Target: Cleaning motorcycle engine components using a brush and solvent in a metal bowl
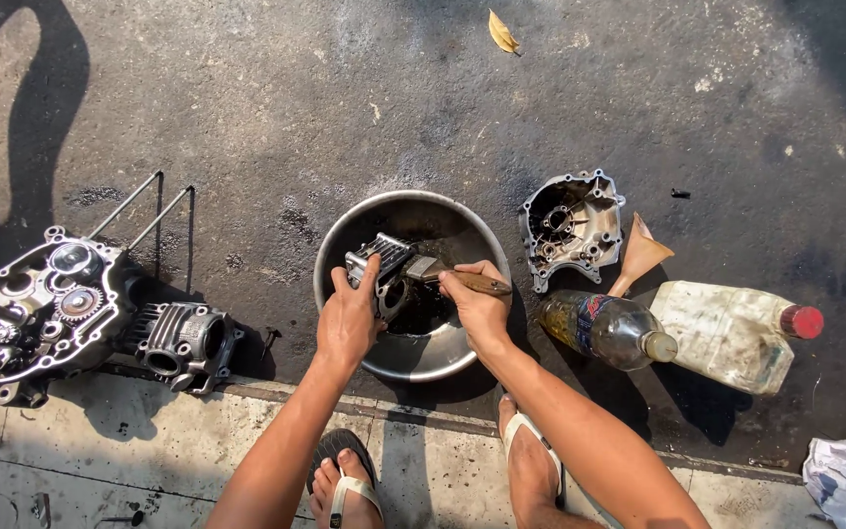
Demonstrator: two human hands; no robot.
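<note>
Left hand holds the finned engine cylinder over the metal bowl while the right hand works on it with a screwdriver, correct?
Not quite. In the head view the right hand holds a wooden-handled brush, not a screwdriver. The rest stands: the left hand holds the finned engine cylinder over the metal bowl.

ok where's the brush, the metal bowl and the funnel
brush [470,281], head view, on its wooden handle in the right hand
metal bowl [440,365], head view, on its near rim
funnel [642,252], head view, on its orange cone
</note>
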